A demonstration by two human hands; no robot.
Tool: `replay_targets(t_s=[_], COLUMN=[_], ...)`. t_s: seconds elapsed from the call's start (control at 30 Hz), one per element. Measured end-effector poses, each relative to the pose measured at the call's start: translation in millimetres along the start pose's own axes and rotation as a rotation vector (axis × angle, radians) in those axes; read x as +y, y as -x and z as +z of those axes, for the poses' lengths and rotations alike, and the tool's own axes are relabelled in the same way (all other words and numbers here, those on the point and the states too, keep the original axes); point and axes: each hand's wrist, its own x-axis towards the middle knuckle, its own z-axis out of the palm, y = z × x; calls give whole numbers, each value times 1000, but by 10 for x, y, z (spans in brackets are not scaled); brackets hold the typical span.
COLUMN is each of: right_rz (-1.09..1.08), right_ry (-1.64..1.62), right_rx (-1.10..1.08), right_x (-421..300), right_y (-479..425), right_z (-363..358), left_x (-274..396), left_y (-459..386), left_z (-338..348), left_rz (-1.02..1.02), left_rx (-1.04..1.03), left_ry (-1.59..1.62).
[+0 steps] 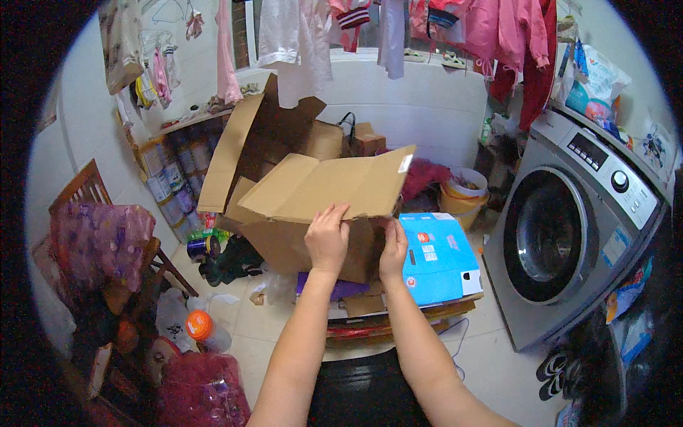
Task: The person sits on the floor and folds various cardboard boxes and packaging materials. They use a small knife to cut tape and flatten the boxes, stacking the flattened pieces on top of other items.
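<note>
A brown cardboard box (331, 184) with its flaps raised stands tilted before me. My left hand (327, 238) holds the near top edge of the box, its fingers lying over the rim. My right hand (394, 248) grips the box's near right corner, with its fingers partly hidden. Beside my right hand, a flattened blue carton (443, 256) lies on a stack of folded cardboard (453, 310). Behind the brown box, a larger open cardboard box (232, 155) leans to the left. A purple piece (333, 287) shows under the held box.
A front-loading washing machine (549, 235) stands at the right, near a bucket (463, 195). To the left are a wooden chair (90, 184) draped with patterned cloth and an orange-lidded container (199, 325). Clothes (392, 40) hang overhead; dark slippers (553, 373) lie lower right.
</note>
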Motion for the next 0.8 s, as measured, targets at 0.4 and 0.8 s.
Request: replay_targets(t_s=[0.4,0.8], right_rz=[99,257], right_ry=[995,880], right_rx=[-403,-608], right_x=[293,646], right_y=[114,-60], right_z=[-92,-418], left_x=[-210,-215], left_y=[172,195], left_z=[-41,-181], left_rz=[-198,-175], left_rx=[137,17], left_ry=[107,148])
